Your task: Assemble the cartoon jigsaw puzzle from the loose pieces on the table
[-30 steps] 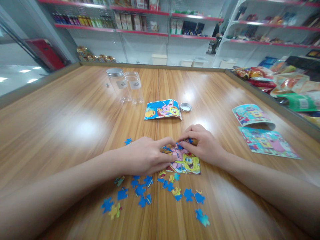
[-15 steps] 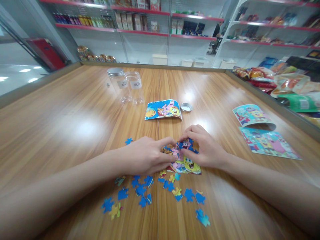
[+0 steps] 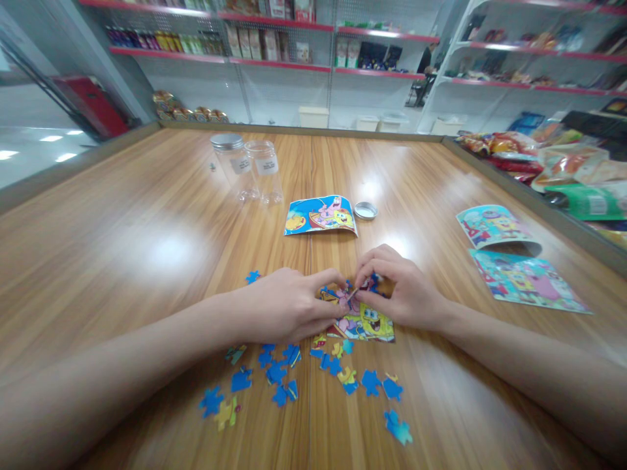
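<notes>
A partly joined cartoon jigsaw (image 3: 365, 321) lies on the wooden table (image 3: 147, 215) in front of me. My left hand (image 3: 287, 303) rests on the jigsaw's left edge, fingers curled and pressing it down. My right hand (image 3: 399, 287) sits at its upper right, pinching a small puzzle piece (image 3: 353, 292) that is tilted up at the assembled block's top edge. Several loose blue and yellow pieces (image 3: 277, 375) are scattered near me, below both hands. One stray blue piece (image 3: 251, 277) lies to the left of my left hand.
A picture card (image 3: 321, 215) and a metal lid (image 3: 365, 209) lie beyond the jigsaw. Two clear jars (image 3: 249, 168), one capped, stand farther back. Two more picture sheets (image 3: 509, 258) lie at the right. Snack bags (image 3: 563, 166) line the right edge; shelves stand behind.
My right hand's fingers have closed in over the top of the jigsaw and tipped one piece up on edge. My left hand has stayed in place.
</notes>
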A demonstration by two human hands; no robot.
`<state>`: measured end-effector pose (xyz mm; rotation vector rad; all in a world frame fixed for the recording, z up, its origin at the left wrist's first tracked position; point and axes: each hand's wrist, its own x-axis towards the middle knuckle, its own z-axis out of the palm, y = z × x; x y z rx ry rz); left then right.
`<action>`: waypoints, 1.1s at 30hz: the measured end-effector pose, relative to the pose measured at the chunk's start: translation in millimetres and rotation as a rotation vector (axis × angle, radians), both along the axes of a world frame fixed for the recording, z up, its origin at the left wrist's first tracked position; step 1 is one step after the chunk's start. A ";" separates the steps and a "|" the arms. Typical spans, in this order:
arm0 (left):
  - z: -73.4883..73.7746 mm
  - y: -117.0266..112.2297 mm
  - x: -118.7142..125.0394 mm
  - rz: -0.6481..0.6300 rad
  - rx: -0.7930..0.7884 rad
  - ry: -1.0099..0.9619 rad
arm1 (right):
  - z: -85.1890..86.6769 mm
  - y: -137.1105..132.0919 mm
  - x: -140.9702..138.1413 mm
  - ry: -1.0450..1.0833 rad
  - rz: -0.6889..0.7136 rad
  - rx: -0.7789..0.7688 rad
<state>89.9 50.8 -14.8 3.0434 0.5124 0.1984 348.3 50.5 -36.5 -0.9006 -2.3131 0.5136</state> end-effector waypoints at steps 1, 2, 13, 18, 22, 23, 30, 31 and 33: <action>-0.2 0.1 0.0 -0.002 0.000 -0.014 | 0.5 -0.7 -0.3 0.011 0.032 -0.001; -0.5 0.2 0.0 -0.005 -0.001 -0.023 | 1.0 -1.4 -0.8 0.017 0.066 0.000; -1.9 -0.4 -0.6 0.009 -0.004 0.010 | -5.5 -2.9 -3.0 -0.087 0.081 0.083; -1.3 -0.2 -0.1 0.007 -0.012 0.002 | -7.7 -0.8 -1.6 -0.065 0.105 0.113; -2.5 0.9 -1.2 0.003 -0.018 0.013 | -8.4 -0.8 -0.4 -0.079 0.176 0.179; -2.7 1.0 -1.6 0.004 -0.020 0.020 | -8.1 -1.2 -0.4 -0.097 0.186 0.195; -2.6 1.1 -1.0 0.020 -0.041 0.038 | -5.5 -3.4 -2.9 -0.171 0.180 0.298; -2.2 0.9 -0.8 0.024 -0.042 0.046 | -6.1 -3.3 -2.8 -0.162 0.174 0.305; -1.4 0.4 -0.9 0.029 -0.048 0.064 | -8.2 -2.8 -2.2 -0.146 0.161 0.307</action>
